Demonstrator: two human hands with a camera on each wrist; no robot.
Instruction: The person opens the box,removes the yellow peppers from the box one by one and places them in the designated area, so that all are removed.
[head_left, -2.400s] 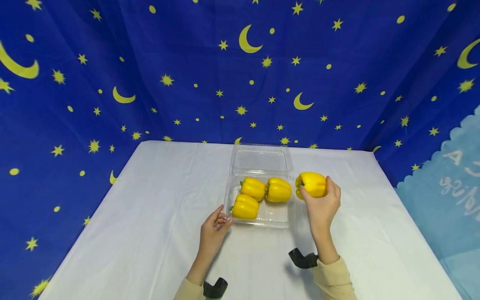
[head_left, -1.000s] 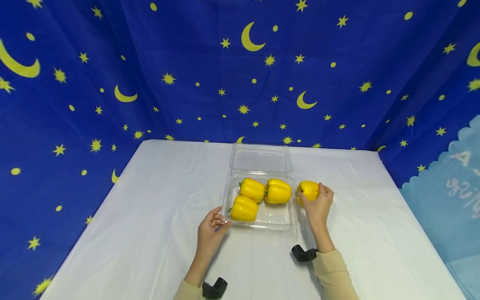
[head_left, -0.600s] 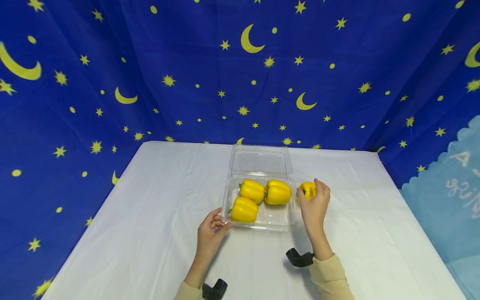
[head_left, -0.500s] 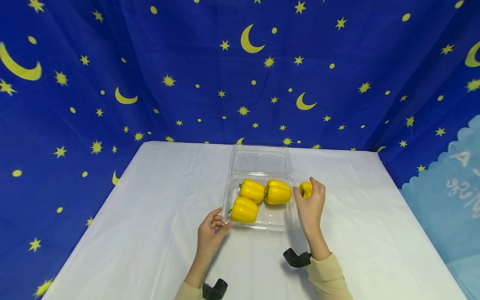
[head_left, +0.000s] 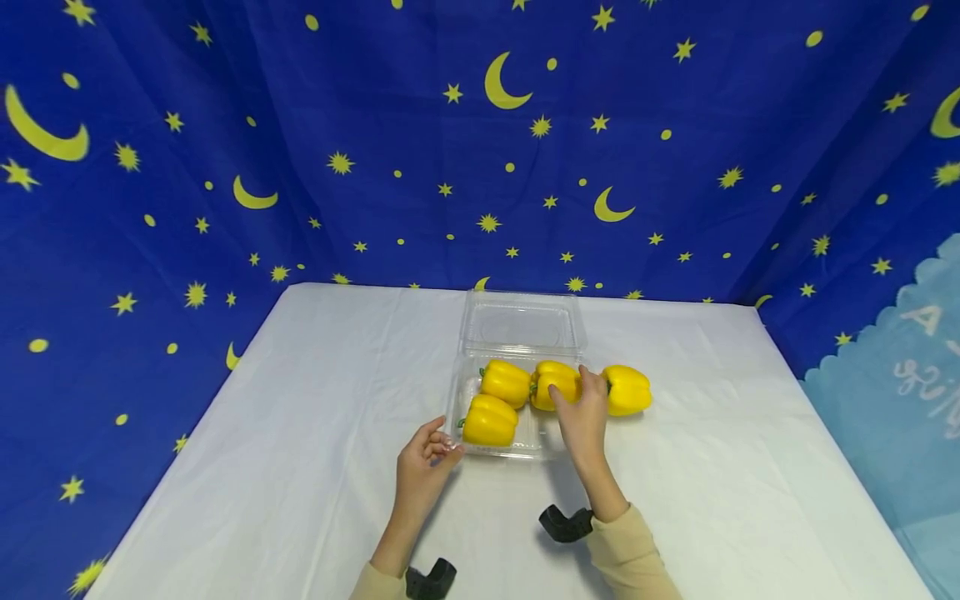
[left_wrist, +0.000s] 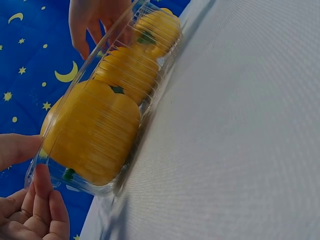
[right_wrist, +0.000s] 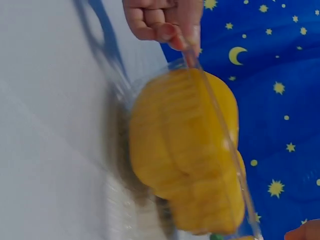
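Observation:
A clear plastic clamshell container (head_left: 517,455) lies on the table with its lid (head_left: 523,323) folded back. Three yellow bell peppers sit inside: one at the back left (head_left: 505,383), one at the front left (head_left: 490,421), one at the right (head_left: 553,383). My left hand (head_left: 424,461) pinches the front left corner of the container between thumb and finger, as the left wrist view shows. Over the right-hand pepper hovers my right hand (head_left: 585,417), thumb and fingers spread; contact with it cannot be told. Another yellow bell pepper (head_left: 630,391) lies outside, just right of the container.
A white cloth (head_left: 300,433) covers the table. Blue star-and-moon fabric (head_left: 405,125) hangs behind and at the sides, with a light blue panel (head_left: 900,400) at the right. Black wrist mounts (head_left: 431,578) sit on both forearms.
My right hand set the fourth bell pepper down on the cloth right of the container, let go, and moved left over the right-hand pepper. My left hand has stayed at the corner.

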